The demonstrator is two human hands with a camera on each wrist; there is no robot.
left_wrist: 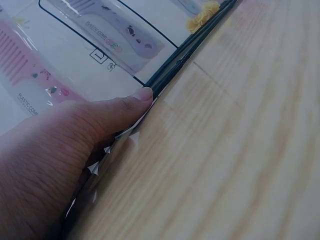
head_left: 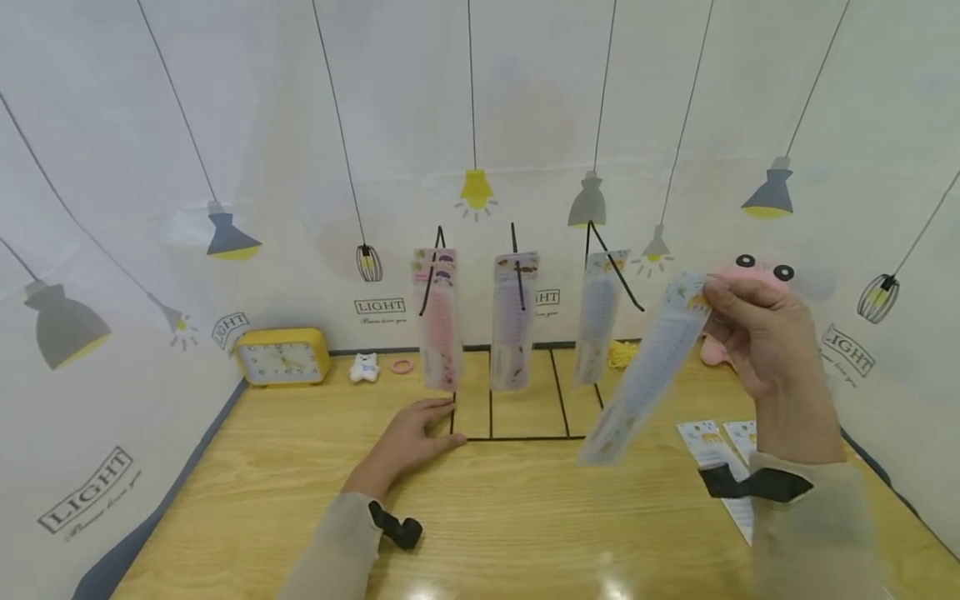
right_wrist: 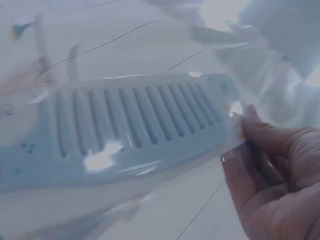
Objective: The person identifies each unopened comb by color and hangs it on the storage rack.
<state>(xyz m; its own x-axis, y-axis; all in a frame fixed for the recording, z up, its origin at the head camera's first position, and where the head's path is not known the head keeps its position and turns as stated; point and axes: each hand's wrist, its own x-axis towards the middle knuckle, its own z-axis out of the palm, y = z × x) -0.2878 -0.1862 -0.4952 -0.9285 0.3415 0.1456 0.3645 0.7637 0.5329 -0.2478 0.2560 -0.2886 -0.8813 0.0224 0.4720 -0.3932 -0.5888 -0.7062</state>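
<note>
My right hand (head_left: 765, 333) pinches the top end of a packaged blue comb (head_left: 648, 375) between thumb and fingers. The clear sleeve slants down to the left, and in the right wrist view the comb's teeth (right_wrist: 135, 120) show through it. A black wire rack (head_left: 525, 438) stands on the table with packaged combs on its hooks: a pink comb (head_left: 438, 325), a purple comb (head_left: 513, 325) and another blue comb (head_left: 600, 317). My left hand (head_left: 412, 437) rests at the rack's left front corner, its thumb (left_wrist: 135, 102) against the base wire; its other fingers are hidden in the left wrist view.
More packaged combs (head_left: 712, 446) lie on the table at the right, partly behind my right sleeve. Along the back are a yellow clock (head_left: 283, 357), a small white bear figure (head_left: 365, 367), a pink ring (head_left: 402, 366), a yellow bundle (head_left: 621, 354) and a pink plush toy (head_left: 716, 352).
</note>
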